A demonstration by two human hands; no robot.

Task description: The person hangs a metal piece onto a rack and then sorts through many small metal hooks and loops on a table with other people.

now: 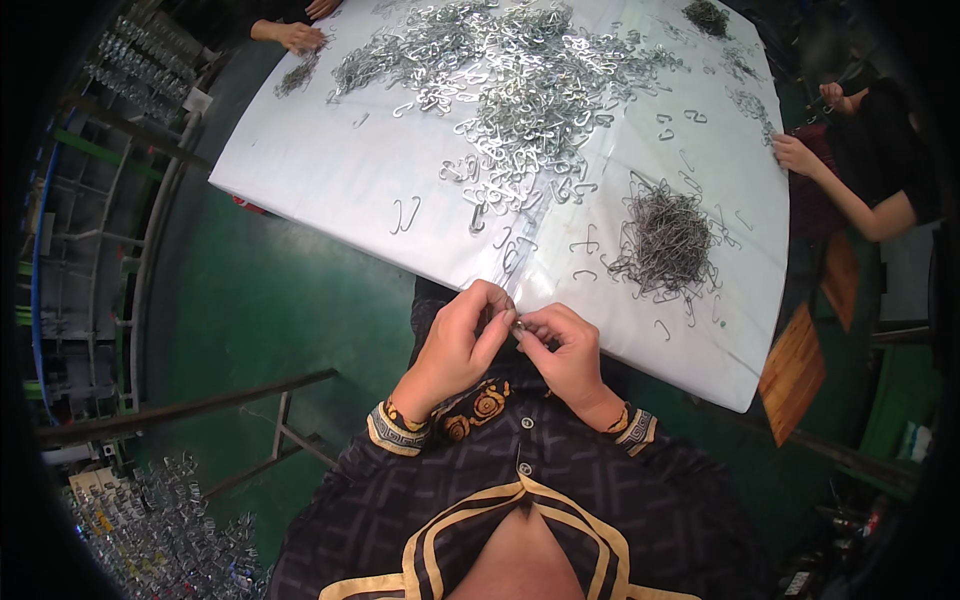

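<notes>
My left hand [455, 340] and my right hand [567, 355] meet just off the near edge of the table. Fingertips of both are pinched together around a small metal piece [517, 324]; its shape is mostly hidden by the fingers. Ahead of them lie a few loose metal hooks [510, 243], close to the table edge. A broad heap of shiny bent metal hooks [530, 105] spreads across the far middle. To the right of my hands sits a darker pile of thin wire hooks [668, 240], with single ones scattered around it.
White sheeting covers the table [330, 180]. Other people work at it: one person's hand [300, 38] rests at the far left, another's [797, 155] at the right edge. Wooden boards [792, 375] stand at the right, a metal rail [190, 408] at the left, above the green floor [230, 300].
</notes>
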